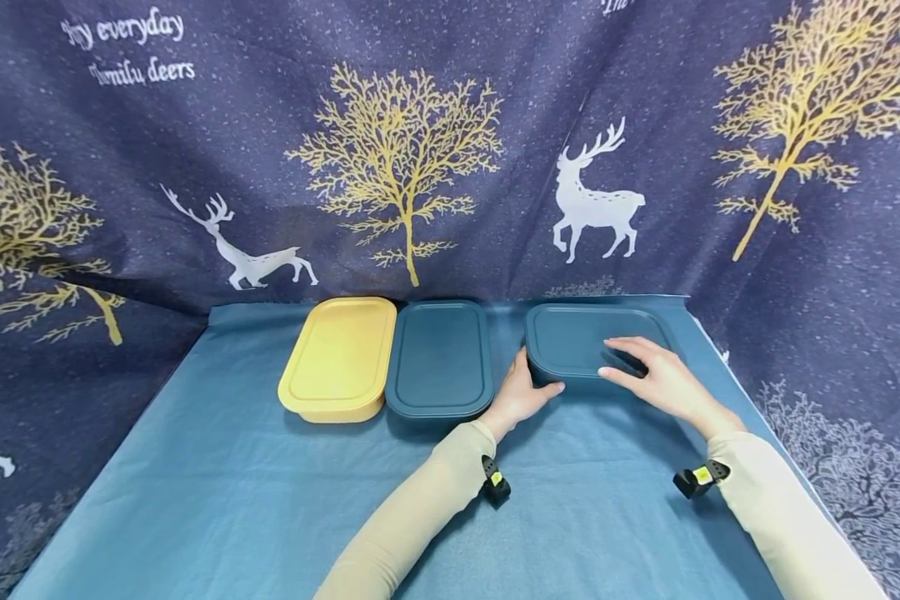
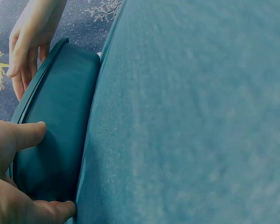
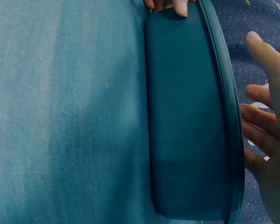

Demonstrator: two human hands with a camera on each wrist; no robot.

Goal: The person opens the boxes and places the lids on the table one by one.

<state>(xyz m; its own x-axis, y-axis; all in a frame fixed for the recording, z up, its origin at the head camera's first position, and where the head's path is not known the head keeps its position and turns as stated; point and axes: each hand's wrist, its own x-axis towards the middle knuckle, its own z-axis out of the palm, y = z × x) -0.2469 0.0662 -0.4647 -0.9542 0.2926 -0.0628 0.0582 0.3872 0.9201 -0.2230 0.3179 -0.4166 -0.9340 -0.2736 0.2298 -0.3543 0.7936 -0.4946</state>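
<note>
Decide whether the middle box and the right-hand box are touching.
Apart: the head view shows a strip of lighter blue cloth between the middle box and the right-hand box.

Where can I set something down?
Bare blue cloth lies in front of the yellow rounded-rectangular lidded box and between the beige sleeves. Crowded: the gap between two dark-blue rounded-rectangular lidded boxes, occupied by the left grip.

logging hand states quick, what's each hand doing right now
Left hand: holding the rightmost dark blue box at its left end.
Right hand: open, fingers relaxed above the same box, holding nothing.
</note>
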